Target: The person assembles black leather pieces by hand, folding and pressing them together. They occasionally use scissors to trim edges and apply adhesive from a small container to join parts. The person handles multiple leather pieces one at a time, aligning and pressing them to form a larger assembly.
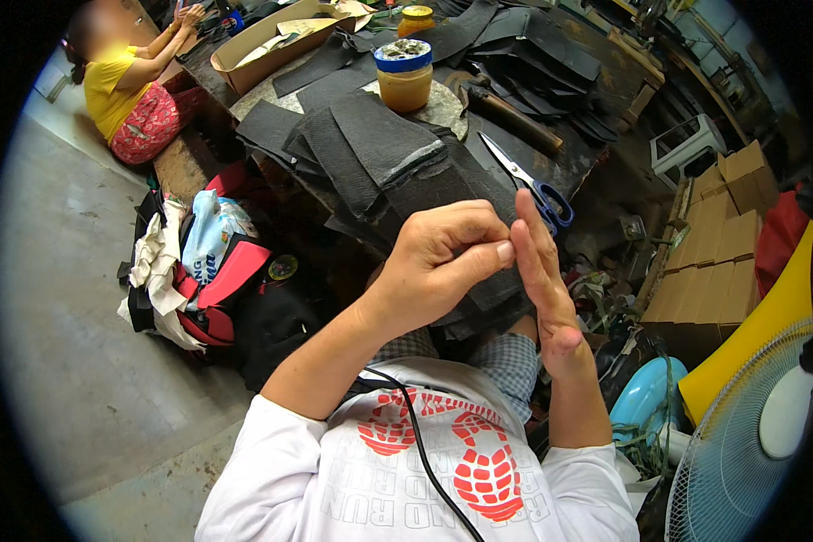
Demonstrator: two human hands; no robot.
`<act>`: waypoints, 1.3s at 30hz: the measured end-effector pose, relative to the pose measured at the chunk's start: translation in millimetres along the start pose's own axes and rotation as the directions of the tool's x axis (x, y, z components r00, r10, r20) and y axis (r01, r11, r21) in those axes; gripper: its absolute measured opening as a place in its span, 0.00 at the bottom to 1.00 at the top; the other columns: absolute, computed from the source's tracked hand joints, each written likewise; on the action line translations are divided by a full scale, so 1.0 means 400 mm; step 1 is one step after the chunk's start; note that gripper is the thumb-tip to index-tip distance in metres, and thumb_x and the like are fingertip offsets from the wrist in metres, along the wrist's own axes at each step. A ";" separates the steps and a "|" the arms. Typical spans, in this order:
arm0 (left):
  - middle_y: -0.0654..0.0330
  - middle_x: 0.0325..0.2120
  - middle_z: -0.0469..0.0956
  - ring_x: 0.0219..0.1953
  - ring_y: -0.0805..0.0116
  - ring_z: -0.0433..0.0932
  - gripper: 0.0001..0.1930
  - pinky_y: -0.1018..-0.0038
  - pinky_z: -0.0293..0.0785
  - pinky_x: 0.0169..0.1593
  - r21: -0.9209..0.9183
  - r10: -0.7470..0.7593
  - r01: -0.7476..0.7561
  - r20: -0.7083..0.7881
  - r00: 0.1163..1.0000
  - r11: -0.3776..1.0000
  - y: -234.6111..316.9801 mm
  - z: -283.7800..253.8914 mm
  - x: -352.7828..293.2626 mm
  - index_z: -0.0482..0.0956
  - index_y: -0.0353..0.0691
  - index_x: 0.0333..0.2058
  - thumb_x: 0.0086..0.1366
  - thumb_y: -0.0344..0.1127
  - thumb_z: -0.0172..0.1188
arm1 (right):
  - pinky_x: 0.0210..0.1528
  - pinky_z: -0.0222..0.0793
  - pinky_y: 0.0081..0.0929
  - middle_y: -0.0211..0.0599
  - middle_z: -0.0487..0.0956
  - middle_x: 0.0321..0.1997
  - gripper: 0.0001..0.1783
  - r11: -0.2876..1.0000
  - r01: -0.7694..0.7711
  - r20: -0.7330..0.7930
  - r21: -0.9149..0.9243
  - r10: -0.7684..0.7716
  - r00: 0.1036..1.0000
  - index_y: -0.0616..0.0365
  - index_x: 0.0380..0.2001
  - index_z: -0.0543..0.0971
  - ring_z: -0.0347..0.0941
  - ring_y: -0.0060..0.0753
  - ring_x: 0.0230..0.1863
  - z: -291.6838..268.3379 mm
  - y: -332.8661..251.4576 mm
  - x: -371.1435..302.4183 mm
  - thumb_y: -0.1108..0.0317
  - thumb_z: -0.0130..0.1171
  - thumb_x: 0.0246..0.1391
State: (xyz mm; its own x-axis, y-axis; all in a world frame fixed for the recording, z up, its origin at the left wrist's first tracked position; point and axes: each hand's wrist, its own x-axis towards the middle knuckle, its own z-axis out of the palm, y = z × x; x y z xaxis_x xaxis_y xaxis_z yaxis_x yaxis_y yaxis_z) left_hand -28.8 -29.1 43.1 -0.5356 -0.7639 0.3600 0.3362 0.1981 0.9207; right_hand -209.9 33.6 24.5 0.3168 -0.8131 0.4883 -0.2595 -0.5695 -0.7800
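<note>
My left hand (447, 255) is raised over my lap, its fingers curled and the thumb pressed along them. Whatever it may hold is hidden. Beside it, my right hand (545, 287) is held upright with the fingers stretched out, its fingers meeting the left hand's fingertips. Beyond both hands lie overlapping black sheet pieces (375, 144), some with a pale, worn edge. Blue-handled scissors (508, 161) rest with blades apart on the black material, just past my right fingertips.
A blue-rimmed jar (404, 88) of yellowish paste stands on the table near a wooden handle (518, 124). A cardboard tray (275, 41) is at the far left, near a seated person in yellow (117, 77). Cartons (714, 257) and a fan (741, 443) are at right.
</note>
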 end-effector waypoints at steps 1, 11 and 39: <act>0.64 0.25 0.71 0.27 0.80 0.68 0.04 0.80 0.64 0.30 -0.045 0.006 -0.006 0.007 1.000 0.999 -0.004 0.002 -0.004 0.77 0.30 0.31 0.64 0.25 0.57 | 0.74 0.25 0.51 0.53 0.44 0.77 0.60 1.000 -0.008 0.015 0.007 0.008 1.000 0.53 0.70 0.60 0.36 0.55 0.78 -0.003 -0.001 -0.006 0.17 0.17 0.52; 0.60 0.16 0.61 0.19 0.70 0.61 0.17 0.72 0.59 0.24 0.477 0.083 -0.126 0.111 0.990 0.870 0.058 -0.120 0.006 0.66 0.32 0.20 0.63 0.33 0.59 | 0.74 0.31 0.57 0.52 0.54 0.75 0.60 0.990 0.042 -0.247 0.136 -0.007 0.969 0.49 0.72 0.56 0.49 0.55 0.75 -0.061 0.037 -0.014 0.15 0.21 0.50; 0.48 0.31 0.83 0.36 0.48 0.83 0.17 0.58 0.76 0.42 0.878 0.498 0.471 -0.447 0.743 0.086 0.058 -0.713 0.525 0.84 0.40 0.35 0.62 0.49 0.59 | 0.73 0.42 0.51 0.44 0.74 0.62 0.50 0.966 -0.257 -0.282 -0.023 0.241 0.929 0.57 0.59 0.74 0.64 0.44 0.68 -0.039 0.044 -0.041 0.25 0.26 0.60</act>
State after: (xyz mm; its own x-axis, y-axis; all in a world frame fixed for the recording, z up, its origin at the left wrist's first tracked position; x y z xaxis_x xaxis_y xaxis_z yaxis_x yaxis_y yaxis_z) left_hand 87.5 -360.0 97.0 0.1158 -0.7437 0.6584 -0.9036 0.1963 0.3807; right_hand -233.8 35.0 9.1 -0.0259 -0.9261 0.3763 -0.3533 -0.3436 -0.8701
